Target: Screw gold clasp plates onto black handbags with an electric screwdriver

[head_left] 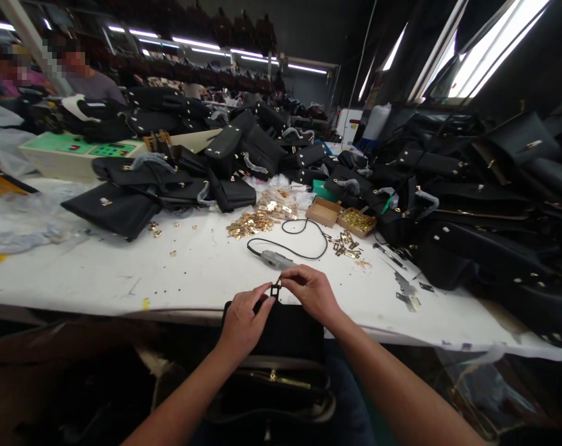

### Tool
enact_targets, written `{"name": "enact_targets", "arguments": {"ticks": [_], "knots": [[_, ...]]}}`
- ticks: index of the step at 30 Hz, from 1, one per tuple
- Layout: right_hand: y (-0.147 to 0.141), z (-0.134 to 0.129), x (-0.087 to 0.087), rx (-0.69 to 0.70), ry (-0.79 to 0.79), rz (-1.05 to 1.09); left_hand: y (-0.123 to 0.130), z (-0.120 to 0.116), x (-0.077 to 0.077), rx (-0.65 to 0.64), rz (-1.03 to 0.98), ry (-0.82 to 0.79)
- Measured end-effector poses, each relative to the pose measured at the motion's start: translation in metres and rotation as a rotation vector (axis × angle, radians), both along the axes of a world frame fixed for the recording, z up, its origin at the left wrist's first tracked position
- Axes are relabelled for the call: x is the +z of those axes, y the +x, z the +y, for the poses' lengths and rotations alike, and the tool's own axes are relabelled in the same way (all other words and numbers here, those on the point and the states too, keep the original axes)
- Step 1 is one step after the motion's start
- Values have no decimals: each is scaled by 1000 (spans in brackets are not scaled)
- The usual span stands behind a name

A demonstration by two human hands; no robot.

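A black handbag (290, 334) rests on my lap against the table edge, its flap towards the table and its mouth open, with a gold zip (281, 379) inside. At the flap's edge stands a small dark rectangular frame (275, 290) with a slot through it. My left hand (244, 317) pinches this frame between thumb and finger, closed. Just right of it, my right hand (311, 292) is closed in a pinch on a small metal piece, mostly hidden by the fingertips. Directly beyond my hands lies a grey electric screwdriver (277, 259) with a black cord.
Gold metal plates (250, 224) lie heaped on the white table (207, 266). Behind them stand a cardboard box (322, 212) and a box of small brass parts (356, 222). Black bags (485, 248) are piled right and at the back. People (88, 77) are at the far left.
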State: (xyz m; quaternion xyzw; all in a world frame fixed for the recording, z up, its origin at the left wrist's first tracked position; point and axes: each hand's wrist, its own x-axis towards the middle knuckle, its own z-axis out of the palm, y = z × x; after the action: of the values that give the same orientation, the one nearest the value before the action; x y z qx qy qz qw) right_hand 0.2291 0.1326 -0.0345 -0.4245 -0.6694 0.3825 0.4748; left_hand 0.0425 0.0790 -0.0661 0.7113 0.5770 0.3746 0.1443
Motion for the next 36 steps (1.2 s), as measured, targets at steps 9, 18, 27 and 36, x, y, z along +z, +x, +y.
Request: {"name": "enact_targets", "arguments": {"ticks": [9, 18, 27, 36], "knots": [[-6, 10, -10, 82, -161, -55, -3, 14, -7, -65, -79, -150], [-8, 6, -2, 125, 99, -176, 0, 20, -9, -79, -169, -186], [-7, 5, -10, 11, 203, -218, -1, 19, -10, -47, -153, -205], [-7, 9, -21, 17, 98, -179, -1, 20, -10, -45, -143, -203]]}}
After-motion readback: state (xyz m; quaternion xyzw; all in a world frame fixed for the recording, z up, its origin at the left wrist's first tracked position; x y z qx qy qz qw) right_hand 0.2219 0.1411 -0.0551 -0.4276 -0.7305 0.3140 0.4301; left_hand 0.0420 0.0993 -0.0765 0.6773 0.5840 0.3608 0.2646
